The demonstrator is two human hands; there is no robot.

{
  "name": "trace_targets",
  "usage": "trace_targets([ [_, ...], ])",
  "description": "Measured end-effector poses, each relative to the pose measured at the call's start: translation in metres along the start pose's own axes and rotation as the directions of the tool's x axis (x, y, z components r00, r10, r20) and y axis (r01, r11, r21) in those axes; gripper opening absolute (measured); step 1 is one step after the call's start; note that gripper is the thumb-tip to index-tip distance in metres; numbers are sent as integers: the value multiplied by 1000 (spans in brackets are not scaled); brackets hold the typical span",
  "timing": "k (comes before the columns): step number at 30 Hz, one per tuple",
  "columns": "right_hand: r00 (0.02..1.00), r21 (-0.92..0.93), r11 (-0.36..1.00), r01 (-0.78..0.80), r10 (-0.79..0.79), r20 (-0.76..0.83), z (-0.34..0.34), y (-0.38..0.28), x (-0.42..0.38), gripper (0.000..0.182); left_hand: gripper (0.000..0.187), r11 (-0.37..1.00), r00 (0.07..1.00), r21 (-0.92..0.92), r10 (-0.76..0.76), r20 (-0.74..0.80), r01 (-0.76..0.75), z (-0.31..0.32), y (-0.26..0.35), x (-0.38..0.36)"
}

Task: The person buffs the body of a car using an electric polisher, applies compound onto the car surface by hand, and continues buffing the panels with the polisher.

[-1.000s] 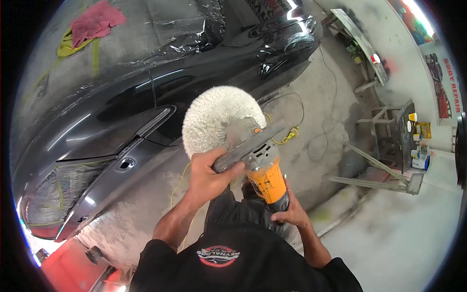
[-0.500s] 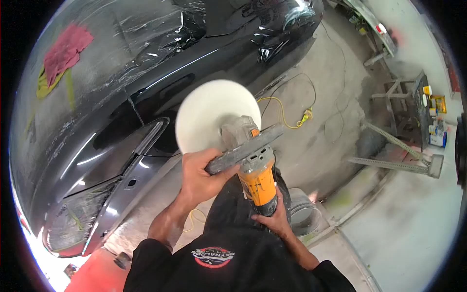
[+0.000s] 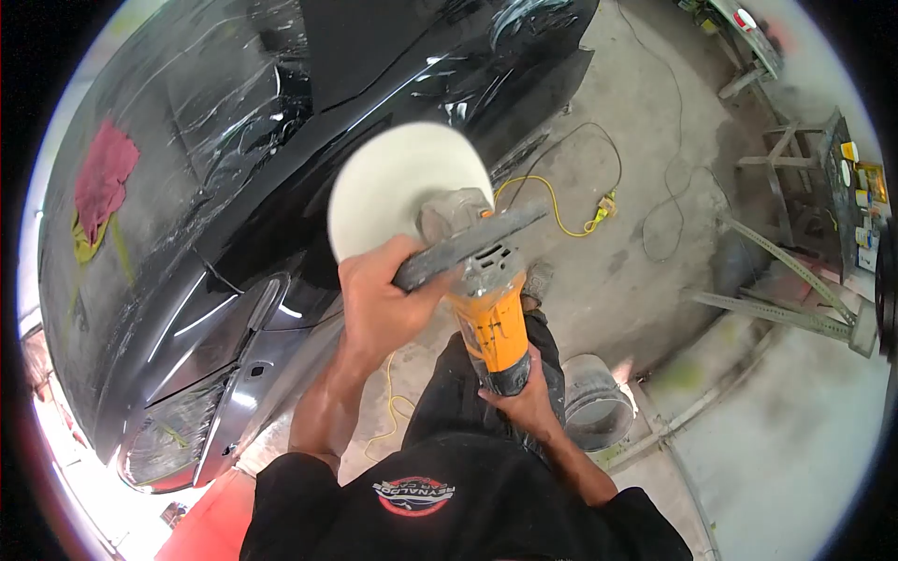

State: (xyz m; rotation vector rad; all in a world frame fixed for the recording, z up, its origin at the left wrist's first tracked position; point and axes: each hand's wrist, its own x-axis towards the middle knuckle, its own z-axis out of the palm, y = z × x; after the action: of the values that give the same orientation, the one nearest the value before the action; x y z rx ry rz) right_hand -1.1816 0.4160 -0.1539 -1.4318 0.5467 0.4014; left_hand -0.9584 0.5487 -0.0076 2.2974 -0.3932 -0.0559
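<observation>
My left hand [image 3: 388,297] is wrapped round the dark front handle of an orange and grey rotary polisher [image 3: 491,327]. My right hand [image 3: 526,397] grips the rear of its orange body, by the black end. A round white polishing pad [image 3: 398,182] on the polisher's head is smeared by motion. The pad lies over the side of a glossy black car [image 3: 309,178]; its contact edge is hidden from me. White streaks show on parts of the paint.
A pink cloth and a green one [image 3: 105,182] lie on the dusty, film-like car surface. A yellow extension cord [image 3: 552,201] and dark cables run over the floor. A bucket [image 3: 599,416] stands beside my leg. At right are a metal stand [image 3: 795,313] and bottles.
The polisher and both hands have shifted slightly, with the pad moving up and left in view. My view has turned a little, and more of my legs and a shoe show.
</observation>
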Motion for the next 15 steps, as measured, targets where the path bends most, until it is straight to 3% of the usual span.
trace_targets([
  [4,995,80,995,61,-53,-88,-30,-28,19,102,19,999,999,-8,49,2,-49,31,11,48],
  [9,982,21,992,121,-117,-148,-77,-46,60,98,22,990,991,-50,126,-47,-128,78,33,112],
  [12,975,109,979,173,-154,-162,-103,-56,83,94,25,985,983,-16,172,-59,-174,104,39,150],
  [15,960,47,982,182,-168,-222,-126,-68,105,90,27,977,973,7,215,-79,-215,128,46,186],
])
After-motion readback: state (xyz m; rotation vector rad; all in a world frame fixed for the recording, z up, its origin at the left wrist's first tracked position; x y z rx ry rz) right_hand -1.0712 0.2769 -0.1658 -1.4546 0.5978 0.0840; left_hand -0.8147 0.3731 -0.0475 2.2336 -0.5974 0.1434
